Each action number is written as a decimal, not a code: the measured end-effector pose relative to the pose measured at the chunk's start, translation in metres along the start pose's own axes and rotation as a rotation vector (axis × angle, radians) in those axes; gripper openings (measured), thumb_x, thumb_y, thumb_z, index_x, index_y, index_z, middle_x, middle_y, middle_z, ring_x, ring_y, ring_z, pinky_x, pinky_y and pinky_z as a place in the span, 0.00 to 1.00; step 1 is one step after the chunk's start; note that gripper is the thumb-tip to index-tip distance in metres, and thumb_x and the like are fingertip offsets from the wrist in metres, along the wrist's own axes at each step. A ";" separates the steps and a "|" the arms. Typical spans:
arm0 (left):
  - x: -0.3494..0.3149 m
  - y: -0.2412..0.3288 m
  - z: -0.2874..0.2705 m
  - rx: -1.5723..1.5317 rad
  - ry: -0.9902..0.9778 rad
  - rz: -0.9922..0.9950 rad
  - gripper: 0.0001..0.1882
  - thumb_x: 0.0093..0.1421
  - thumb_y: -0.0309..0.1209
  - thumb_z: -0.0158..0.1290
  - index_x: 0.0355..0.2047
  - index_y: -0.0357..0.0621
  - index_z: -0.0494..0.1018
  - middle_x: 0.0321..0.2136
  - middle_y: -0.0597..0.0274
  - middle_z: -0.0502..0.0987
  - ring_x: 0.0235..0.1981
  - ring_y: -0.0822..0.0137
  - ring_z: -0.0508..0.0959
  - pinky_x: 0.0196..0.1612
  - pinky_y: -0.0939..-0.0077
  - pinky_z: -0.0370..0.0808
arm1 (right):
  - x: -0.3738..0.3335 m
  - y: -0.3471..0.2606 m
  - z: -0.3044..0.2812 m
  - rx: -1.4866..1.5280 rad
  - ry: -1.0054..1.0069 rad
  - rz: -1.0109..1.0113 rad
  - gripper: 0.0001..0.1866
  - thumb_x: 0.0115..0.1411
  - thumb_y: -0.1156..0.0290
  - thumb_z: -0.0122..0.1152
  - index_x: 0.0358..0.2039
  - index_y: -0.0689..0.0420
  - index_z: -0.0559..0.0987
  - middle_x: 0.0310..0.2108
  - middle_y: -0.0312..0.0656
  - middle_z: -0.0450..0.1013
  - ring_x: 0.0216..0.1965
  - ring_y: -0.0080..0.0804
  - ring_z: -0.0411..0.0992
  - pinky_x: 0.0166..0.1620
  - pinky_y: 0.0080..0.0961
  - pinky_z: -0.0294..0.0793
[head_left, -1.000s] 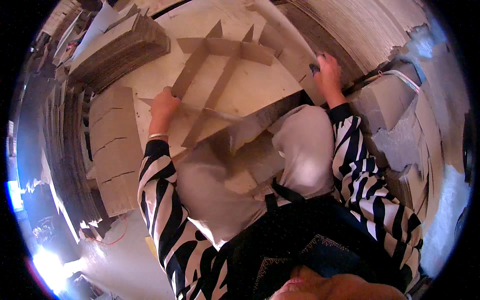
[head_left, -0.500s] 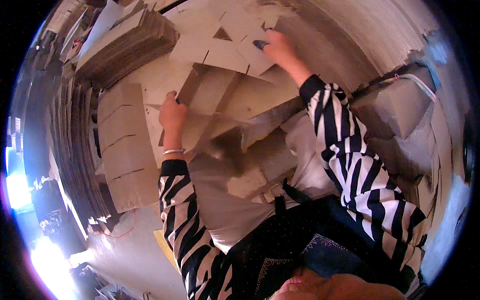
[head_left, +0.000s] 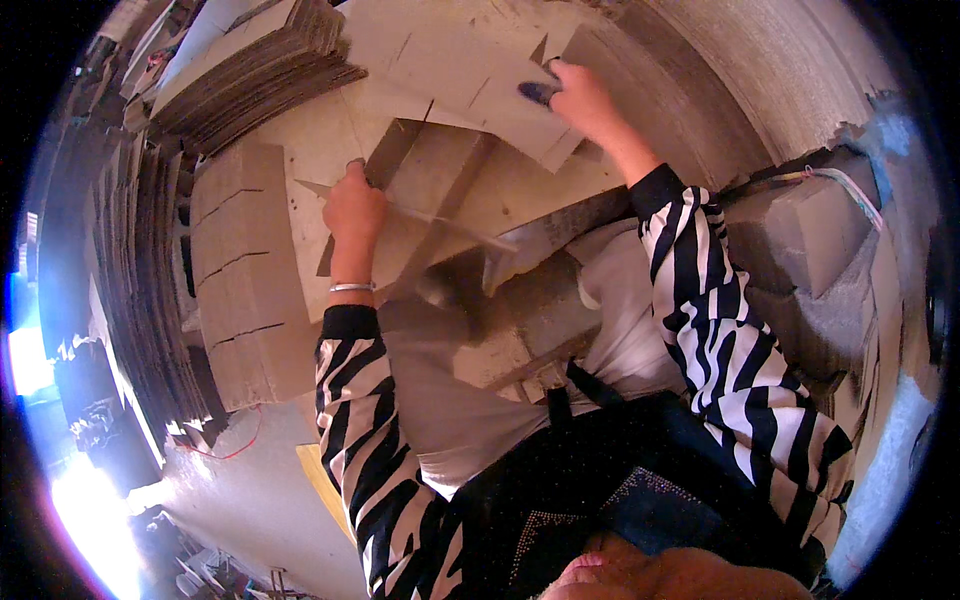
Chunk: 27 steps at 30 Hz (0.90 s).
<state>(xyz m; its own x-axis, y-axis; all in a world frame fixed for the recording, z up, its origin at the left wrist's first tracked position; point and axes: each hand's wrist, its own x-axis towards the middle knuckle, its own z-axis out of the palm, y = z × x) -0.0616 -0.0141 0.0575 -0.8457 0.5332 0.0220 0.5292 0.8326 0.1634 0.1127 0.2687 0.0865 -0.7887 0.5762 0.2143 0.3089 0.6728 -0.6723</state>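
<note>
My left hand [head_left: 354, 212], with a bracelet at the wrist, is closed at the middle left of the work surface. Its fingers pinch a thin cardboard strip [head_left: 440, 217], which shows nearly edge-on and runs off to the right. Farther away on the right, my right hand [head_left: 588, 103] has its thumb and fingertips closed at the edge of a pale slotted cardboard sheet [head_left: 460, 75]. Something dark covers that thumb. The sheet lies tilted across other cardboard pieces, with narrow slits cut in it. Exactly how the fingers grip is partly hidden.
A stack of flat cardboard [head_left: 265, 80] stands at the far left. Nearer on the left are a slotted cardboard block [head_left: 240, 285] and upright sheets [head_left: 145, 290]. Large cardboard [head_left: 700, 80] rises at the far right, and a bundle [head_left: 800, 235] sits beside my right arm.
My right hand has shifted slightly right and nearer, and the slotted sheet has moved with it. My left hand has moved only slightly.
</note>
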 end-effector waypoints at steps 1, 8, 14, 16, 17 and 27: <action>-0.001 -0.005 -0.003 0.010 0.016 -0.005 0.20 0.55 0.28 0.47 0.50 0.49 0.71 0.35 0.47 0.80 0.39 0.46 0.79 0.39 0.51 0.75 | 0.005 0.005 -0.002 -0.055 0.077 0.019 0.17 0.55 0.61 0.61 0.39 0.61 0.78 0.34 0.56 0.76 0.36 0.56 0.74 0.38 0.43 0.72; 0.006 0.001 0.006 -0.009 -0.010 0.014 0.21 0.55 0.29 0.47 0.51 0.50 0.70 0.36 0.48 0.80 0.39 0.47 0.79 0.39 0.52 0.75 | 0.005 0.040 -0.027 -0.012 0.278 0.037 0.12 0.57 0.65 0.58 0.33 0.61 0.78 0.29 0.56 0.75 0.30 0.54 0.73 0.33 0.41 0.70; 0.005 0.005 0.001 0.035 -0.043 -0.033 0.21 0.56 0.29 0.47 0.52 0.50 0.70 0.37 0.48 0.80 0.40 0.47 0.79 0.40 0.52 0.75 | -0.013 -0.013 -0.028 0.071 0.241 -0.267 0.11 0.54 0.72 0.58 0.38 0.60 0.74 0.30 0.56 0.73 0.34 0.59 0.72 0.35 0.44 0.70; 0.007 0.009 0.004 0.032 -0.049 -0.022 0.21 0.56 0.29 0.46 0.52 0.50 0.70 0.37 0.49 0.80 0.41 0.47 0.79 0.41 0.52 0.75 | -0.020 -0.014 -0.004 0.060 -0.024 -0.343 0.14 0.51 0.75 0.57 0.41 0.58 0.72 0.30 0.54 0.74 0.36 0.59 0.72 0.36 0.47 0.70; 0.006 0.009 0.004 0.026 -0.050 -0.019 0.21 0.56 0.29 0.46 0.52 0.50 0.70 0.38 0.49 0.80 0.41 0.47 0.79 0.41 0.52 0.75 | -0.023 -0.018 0.007 0.007 -0.074 -0.356 0.16 0.49 0.76 0.56 0.41 0.56 0.72 0.30 0.52 0.75 0.36 0.57 0.73 0.37 0.50 0.71; 0.008 0.011 0.005 0.029 -0.046 -0.004 0.20 0.55 0.30 0.47 0.49 0.49 0.71 0.37 0.49 0.80 0.41 0.47 0.79 0.40 0.52 0.75 | -0.035 -0.009 0.016 -0.363 -0.202 -0.429 0.15 0.50 0.74 0.56 0.40 0.52 0.74 0.28 0.48 0.75 0.32 0.52 0.74 0.33 0.46 0.71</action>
<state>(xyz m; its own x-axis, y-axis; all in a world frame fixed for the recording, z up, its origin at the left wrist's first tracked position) -0.0623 -0.0002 0.0541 -0.8441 0.5357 -0.0236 0.5283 0.8383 0.1349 0.1288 0.2352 0.0734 -0.9575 0.1424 0.2507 0.0742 0.9619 -0.2630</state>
